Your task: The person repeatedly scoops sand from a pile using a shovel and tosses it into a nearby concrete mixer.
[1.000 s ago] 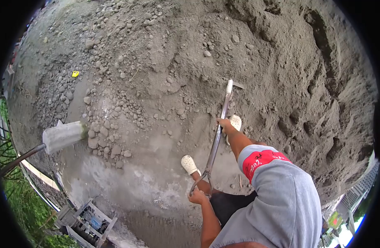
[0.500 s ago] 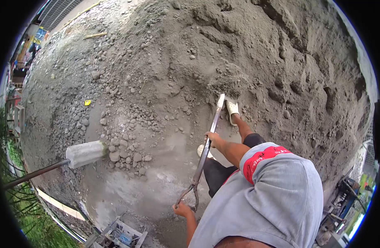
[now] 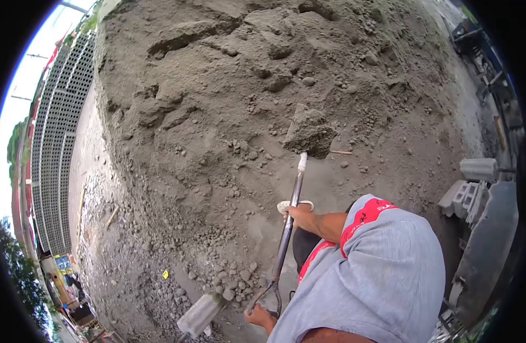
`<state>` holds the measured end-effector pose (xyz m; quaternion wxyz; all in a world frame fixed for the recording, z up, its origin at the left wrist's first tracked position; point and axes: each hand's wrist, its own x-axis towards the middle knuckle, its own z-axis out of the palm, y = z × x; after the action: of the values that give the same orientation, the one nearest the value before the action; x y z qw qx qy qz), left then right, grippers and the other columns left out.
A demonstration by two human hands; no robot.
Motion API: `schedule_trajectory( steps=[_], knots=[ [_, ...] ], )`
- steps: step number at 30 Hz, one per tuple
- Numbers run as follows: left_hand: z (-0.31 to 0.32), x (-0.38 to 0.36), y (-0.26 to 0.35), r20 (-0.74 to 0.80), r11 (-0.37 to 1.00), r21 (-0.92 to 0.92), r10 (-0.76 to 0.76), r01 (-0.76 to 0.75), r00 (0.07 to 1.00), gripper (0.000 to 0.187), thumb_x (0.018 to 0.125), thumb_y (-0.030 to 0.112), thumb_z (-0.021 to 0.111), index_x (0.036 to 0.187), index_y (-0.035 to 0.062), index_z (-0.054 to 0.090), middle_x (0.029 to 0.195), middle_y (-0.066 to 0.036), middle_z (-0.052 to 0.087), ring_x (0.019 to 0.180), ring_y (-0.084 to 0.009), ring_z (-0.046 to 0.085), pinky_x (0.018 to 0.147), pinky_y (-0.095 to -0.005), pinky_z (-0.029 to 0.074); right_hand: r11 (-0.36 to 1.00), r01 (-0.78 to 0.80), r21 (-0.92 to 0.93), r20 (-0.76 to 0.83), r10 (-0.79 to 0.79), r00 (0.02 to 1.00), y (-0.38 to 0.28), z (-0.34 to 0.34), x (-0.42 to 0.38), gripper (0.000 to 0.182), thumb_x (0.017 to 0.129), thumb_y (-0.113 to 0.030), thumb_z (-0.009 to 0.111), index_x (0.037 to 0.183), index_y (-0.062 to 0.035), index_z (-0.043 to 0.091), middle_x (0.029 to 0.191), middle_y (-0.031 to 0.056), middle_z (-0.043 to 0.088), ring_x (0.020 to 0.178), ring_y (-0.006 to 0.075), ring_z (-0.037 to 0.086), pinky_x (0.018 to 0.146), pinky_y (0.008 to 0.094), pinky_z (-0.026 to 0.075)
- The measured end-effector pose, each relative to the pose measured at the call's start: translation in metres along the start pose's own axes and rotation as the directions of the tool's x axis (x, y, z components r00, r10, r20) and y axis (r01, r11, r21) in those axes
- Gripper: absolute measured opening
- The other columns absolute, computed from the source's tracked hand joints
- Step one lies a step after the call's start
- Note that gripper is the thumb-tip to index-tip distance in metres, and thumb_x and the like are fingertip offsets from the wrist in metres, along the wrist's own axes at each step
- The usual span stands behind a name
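My left hand (image 3: 260, 315) is closed round the split grip at the rear end of a shovel (image 3: 284, 237). Higher on its metal shaft, my right hand (image 3: 298, 214) is wrapped round the tube. A heap of dark, damp sand (image 3: 311, 134) lies on the blade, hiding most of it. Behind and around the blade rises a large grey sand pile (image 3: 217, 86). One pale clog (image 3: 291, 206) shows beside my right hand.
Loose stones (image 3: 234, 280) and a pale concrete block on a rod (image 3: 201, 314) lie at the lower left, with a small yellow item (image 3: 165, 274). Hollow blocks (image 3: 468, 197) and a grey sheet (image 3: 486, 240) stand at the right. A perforated wall (image 3: 57, 143) runs along the left.
The view has swung to the right. The shovel blade, at the sand pile before, now shows a heap of sand on it. Both hands keep hold of the shovel.
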<state>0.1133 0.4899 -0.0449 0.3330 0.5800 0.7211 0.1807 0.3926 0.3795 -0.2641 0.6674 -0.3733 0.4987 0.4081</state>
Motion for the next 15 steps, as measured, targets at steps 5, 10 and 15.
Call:
schedule_trajectory(
  steps=[5, 10, 15],
  knots=[
    [0.078, -0.021, -0.021, 0.314, 0.949, -0.101, 0.316, -0.300, 0.895, 0.020, 0.061, -0.007, 0.054, 0.080, -0.0052, 0.046, 0.067, -0.008, 0.050, 0.057, -0.0161, 0.047, 0.051, -0.0326, 0.037, 0.913, 0.238, 0.333, -0.166, -0.192, 0.967, -0.083, -0.153, -0.033, 0.011, 0.074, -0.006, 0.060, 0.071, -0.0050, 0.049, 0.063, 0.0064, 0.052, 0.049, 0.0170, 0.051, 0.045, 0.0334, 0.045],
    [0.186, -0.189, 0.024, 0.730, 0.955, -0.225, 0.297, -0.194, 0.616, 0.020, 0.061, -0.007, 0.052, 0.080, -0.0027, 0.048, 0.056, -0.006, 0.047, 0.040, -0.0135, 0.042, 0.037, -0.0285, 0.030, 0.607, 0.539, 0.584, -0.401, -0.362, 0.842, -0.199, -0.363, -0.155, 0.012, 0.074, -0.007, 0.062, 0.078, -0.0038, 0.051, 0.064, 0.0076, 0.053, 0.052, 0.0177, 0.053, 0.048, 0.0337, 0.046],
    [0.236, -0.464, 0.108, 0.861, 0.862, -0.503, 0.492, -0.070, -0.125, 0.008, 0.064, -0.001, 0.048, 0.072, 0.0005, 0.047, 0.048, -0.006, 0.042, 0.038, -0.0140, 0.042, 0.037, -0.0267, 0.033, 0.097, 0.828, 0.552, -0.630, -0.602, 0.491, -0.282, -0.579, -0.382, 0.018, 0.079, -0.015, 0.061, 0.069, -0.0046, 0.051, 0.060, 0.0072, 0.049, 0.054, 0.0194, 0.049, 0.056, 0.0377, 0.042]
  ],
)
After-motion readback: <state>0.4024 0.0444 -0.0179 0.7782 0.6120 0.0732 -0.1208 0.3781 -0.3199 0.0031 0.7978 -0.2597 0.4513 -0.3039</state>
